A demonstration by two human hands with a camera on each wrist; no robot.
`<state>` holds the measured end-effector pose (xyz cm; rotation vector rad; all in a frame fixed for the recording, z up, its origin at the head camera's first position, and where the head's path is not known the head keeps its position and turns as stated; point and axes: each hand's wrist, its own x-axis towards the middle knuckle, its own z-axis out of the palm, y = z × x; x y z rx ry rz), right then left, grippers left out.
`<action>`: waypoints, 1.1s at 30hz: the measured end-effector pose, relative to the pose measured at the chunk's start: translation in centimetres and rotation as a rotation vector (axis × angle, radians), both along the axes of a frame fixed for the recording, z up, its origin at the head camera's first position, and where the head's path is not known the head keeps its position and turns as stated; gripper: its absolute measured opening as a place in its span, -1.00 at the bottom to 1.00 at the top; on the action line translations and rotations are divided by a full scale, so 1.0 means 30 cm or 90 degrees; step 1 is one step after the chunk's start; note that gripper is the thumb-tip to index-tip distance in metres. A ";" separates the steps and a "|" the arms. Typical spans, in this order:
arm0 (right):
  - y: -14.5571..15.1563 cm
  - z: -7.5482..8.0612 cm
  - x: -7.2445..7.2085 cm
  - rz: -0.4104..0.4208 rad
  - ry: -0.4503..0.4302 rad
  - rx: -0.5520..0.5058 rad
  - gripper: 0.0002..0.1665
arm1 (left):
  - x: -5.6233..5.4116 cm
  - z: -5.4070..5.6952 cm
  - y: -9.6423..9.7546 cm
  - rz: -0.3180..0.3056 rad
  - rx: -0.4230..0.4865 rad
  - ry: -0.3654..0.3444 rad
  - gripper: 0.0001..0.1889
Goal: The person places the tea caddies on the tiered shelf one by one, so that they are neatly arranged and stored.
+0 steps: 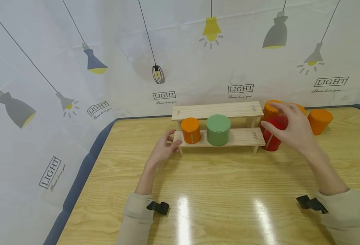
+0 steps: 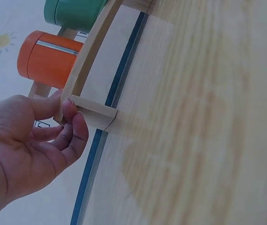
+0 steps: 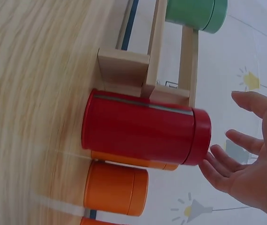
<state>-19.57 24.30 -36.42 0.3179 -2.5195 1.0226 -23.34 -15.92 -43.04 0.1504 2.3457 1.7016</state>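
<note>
As right wrist view alone shows, red canister whole, right hand spread, left hand gripping shelf

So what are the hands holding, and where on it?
The left hand grips the wooden shelf by the left end of its lower step. The right hand, open near the red canister, holds nothing.

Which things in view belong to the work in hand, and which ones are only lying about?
Seemingly in use:
shelf, held by left hand
red can, near right hand
green can
orange can on shelf

Seemingly lying about:
other orange cans
printed backdrop
</note>
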 end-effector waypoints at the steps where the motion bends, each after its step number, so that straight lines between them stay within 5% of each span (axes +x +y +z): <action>1: 0.013 -0.003 0.000 -0.004 -0.009 0.002 -0.28 | 0.000 -0.001 0.000 0.002 -0.001 -0.002 -0.30; 8: 0.082 -0.023 0.000 -0.018 -0.072 0.011 -0.18 | -0.001 -0.001 0.003 0.007 -0.001 -0.002 -0.30; 22: 0.124 -0.043 -0.014 0.046 -0.190 0.043 -0.12 | 0.003 0.001 0.003 0.009 0.002 -0.008 -0.30; 33: 0.126 -0.052 -0.006 0.029 -0.262 0.033 0.05 | 0.005 0.003 0.000 -0.001 -0.013 0.008 -0.31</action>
